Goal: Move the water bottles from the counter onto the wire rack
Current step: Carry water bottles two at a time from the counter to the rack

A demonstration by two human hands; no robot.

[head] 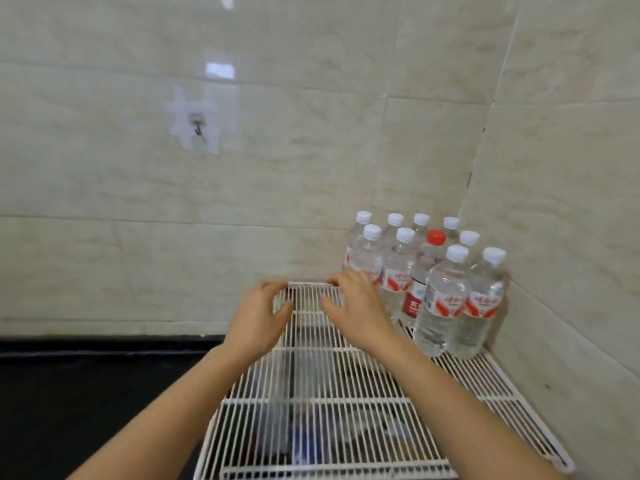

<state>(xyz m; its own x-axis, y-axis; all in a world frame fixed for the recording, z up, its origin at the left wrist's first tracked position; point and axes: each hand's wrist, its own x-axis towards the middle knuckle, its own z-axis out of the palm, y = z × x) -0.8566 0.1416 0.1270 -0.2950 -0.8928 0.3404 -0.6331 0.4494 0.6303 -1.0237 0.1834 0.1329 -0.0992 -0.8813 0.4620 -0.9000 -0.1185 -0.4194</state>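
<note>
Several clear water bottles with white caps and red-and-white labels stand upright in a tight cluster on the far right part of the white wire rack, in the wall corner. One bottle among them has a red cap. My left hand hovers over the rack's far left part, fingers curved and apart, holding nothing. My right hand hovers beside it, just left of the bottle cluster, fingers spread and empty. No bottle shows on the counter.
A black counter lies to the left of the rack. Tiled walls close the back and the right side. A small hook is stuck on the back wall. Dark, blurred items show under the rack's wires.
</note>
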